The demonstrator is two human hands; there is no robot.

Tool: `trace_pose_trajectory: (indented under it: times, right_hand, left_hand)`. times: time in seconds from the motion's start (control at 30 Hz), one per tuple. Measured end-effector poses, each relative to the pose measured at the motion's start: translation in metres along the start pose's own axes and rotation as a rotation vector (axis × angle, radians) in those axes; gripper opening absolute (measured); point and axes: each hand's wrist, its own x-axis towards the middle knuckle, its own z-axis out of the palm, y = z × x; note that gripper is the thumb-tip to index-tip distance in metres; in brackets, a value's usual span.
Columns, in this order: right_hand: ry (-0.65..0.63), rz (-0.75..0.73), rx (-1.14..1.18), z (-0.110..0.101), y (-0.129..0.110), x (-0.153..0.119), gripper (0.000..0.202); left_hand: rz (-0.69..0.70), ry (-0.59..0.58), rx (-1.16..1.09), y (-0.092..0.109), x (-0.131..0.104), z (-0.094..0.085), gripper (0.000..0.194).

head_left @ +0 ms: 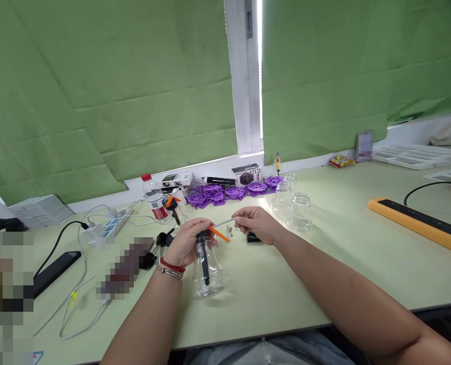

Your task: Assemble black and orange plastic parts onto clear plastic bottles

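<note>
My left hand [189, 241] is closed round the black top of a clear bottle [210, 279], which has an orange lever [220, 234] and a dark tube inside. The bottle leans slightly, its base at the table. A thin metal rod [224, 222] runs from the bottle's top to my right hand [253, 223], whose fingertips are pinched on its far end. Just below my right hand lies a small black object [253, 237]. Small metal pieces [229, 232] lie on the table between my hands.
Purple round parts [235, 192] and boxes line the wall. Clear jars [300, 213] stand right of centre. A red-capped bottle [154, 200], another orange-levered bottle [175, 210] and a power strip [116, 223] with cables are at left. An orange-black bar [419, 225] lies at right.
</note>
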Motion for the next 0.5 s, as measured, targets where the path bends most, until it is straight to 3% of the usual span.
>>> trace_pose_trajectory:
  times: [0.13,0.27,0.4,0.5]
  right_hand:
    - [0.002,0.128,-0.067,0.001,0.013,0.005,0.039]
    - [0.016,0.071,-0.015,0.003,0.018,0.007,0.031]
    - [0.061,0.17,-0.083,0.003,0.022,0.009,0.034]
    - [0.063,0.141,-0.059,0.002,0.025,0.012,0.026]
  left_hand:
    - [-0.02,0.015,-0.007,-0.009,0.003,-0.006,0.019]
    - [-0.028,0.029,-0.013,-0.017,0.009,-0.01,0.017]
    - [-0.081,0.06,-0.043,-0.021,0.014,-0.016,0.015]
    - [-0.109,0.066,-0.062,-0.024,0.017,-0.019,0.014]
